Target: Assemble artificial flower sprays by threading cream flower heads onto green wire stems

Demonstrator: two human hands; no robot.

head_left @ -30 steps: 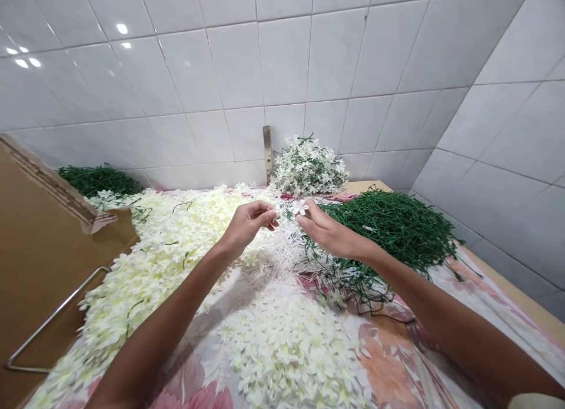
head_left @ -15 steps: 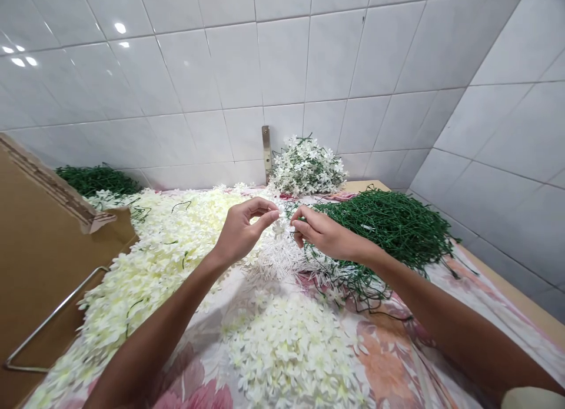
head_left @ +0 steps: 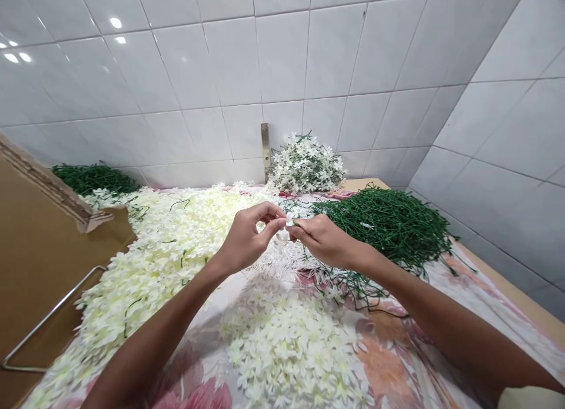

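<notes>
My left hand (head_left: pixel 246 239) and my right hand (head_left: pixel 324 241) meet above the middle of the cloth. Between their fingertips is a small white artificial flower (head_left: pixel 289 222). My left thumb and forefinger pinch it, and my right fingers hold a thin green wire stem (head_left: pixel 298 224) against it. Beneath the hands lies a tangle of white plastic sprigs (head_left: pixel 282 257). A large heap of green wire stems (head_left: pixel 379 226) lies to the right of my right hand. Loose cream flowers (head_left: pixel 168 244) spread to the left of my left hand.
A mound of cream flowers (head_left: pixel 286 344) lies near me on the floral cloth (head_left: pixel 392 362). Flowered stems (head_left: pixel 306 165) are heaped at the back, beside a metal bracket (head_left: pixel 265 150) on the tiled wall (head_left: pixel 282 62). A cardboard sheet (head_left: pixel 44 256) stands at the left.
My hands have moved closer together, and their fingertips now meet at the small flower. The view has shifted slightly.
</notes>
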